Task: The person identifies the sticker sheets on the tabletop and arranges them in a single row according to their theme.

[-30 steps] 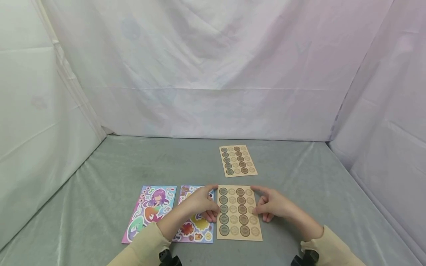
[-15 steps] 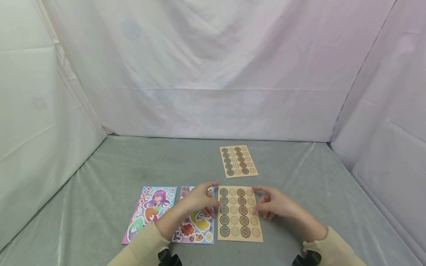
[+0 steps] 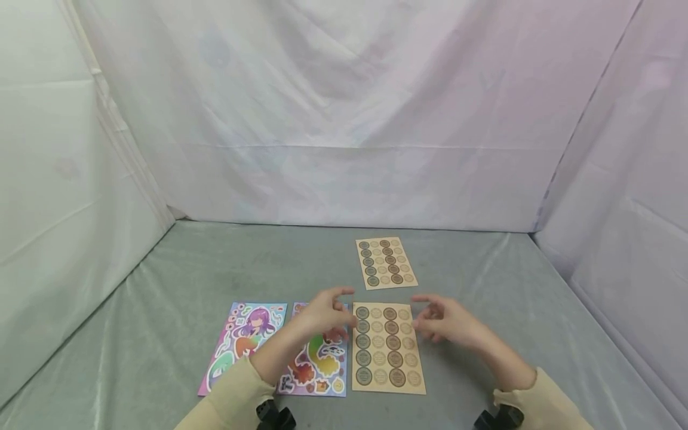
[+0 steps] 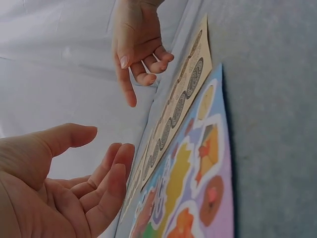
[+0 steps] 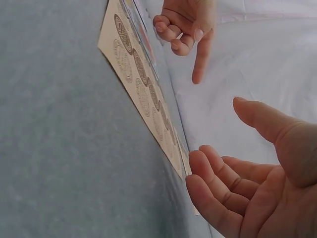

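A tan sheet of round stickers [image 3: 385,352] lies flat at the front of the table, in rows of dark and pale circles. Above its left edge hovers my left hand [image 3: 324,315], fingers loosely bent and holding nothing. My right hand [image 3: 448,321] hangs just off the right edge, also holding nothing. Both wrist views show the hands raised apart from the paper, thumbs spread from the fingers. Under my left hand and forearm lies a purple-blue sticker sheet [image 3: 334,382], partly hidden. Left of it is a sticker sheet with a mermaid [image 3: 258,323], partly covered by my left sleeve.
Farther back lies a second tan sheet of round stickers [image 3: 386,263], slightly turned. Grey cloth [image 3: 484,269] covers the table. White curtains [image 3: 344,119] close off the back and both sides.
Both hands have come off the edges of the near tan sheet and risen a little, the right one also drifting right. The sheets stay where they lay on the table.
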Demonstrator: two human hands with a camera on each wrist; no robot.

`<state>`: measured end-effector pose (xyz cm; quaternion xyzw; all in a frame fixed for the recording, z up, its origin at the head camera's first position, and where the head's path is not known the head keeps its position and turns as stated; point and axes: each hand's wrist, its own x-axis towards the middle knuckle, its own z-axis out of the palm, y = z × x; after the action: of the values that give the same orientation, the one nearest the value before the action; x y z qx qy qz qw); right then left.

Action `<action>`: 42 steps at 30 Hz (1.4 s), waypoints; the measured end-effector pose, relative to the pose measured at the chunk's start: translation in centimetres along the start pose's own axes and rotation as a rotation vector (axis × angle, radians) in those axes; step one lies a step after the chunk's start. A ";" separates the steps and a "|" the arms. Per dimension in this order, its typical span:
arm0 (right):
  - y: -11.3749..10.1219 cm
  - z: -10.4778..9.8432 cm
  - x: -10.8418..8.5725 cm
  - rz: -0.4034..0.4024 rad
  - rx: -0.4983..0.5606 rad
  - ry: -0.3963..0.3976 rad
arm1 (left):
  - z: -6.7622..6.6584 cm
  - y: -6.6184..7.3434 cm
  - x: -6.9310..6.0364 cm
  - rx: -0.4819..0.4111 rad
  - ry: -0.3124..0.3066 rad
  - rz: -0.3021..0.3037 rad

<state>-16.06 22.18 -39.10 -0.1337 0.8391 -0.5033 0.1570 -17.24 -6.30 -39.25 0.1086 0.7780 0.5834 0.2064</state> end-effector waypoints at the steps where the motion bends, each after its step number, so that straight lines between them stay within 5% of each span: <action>1: -0.1 -0.1 0.0 -0.003 -0.003 0.008 | 0.0 0.1 0.0 -0.004 0.004 0.000; 27: -2.5 -1.7 1.6 0.013 -0.082 0.258 | -0.4 2.8 2.4 -0.044 0.152 0.093; 42: -3.0 -2.4 3.5 -0.005 -0.029 0.337 | -0.3 2.9 4.2 -0.063 0.247 0.120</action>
<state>-20.02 21.37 -35.85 -0.0518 0.8603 -0.5070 0.0108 -21.37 -3.97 -37.29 0.0758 0.7708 0.6279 0.0774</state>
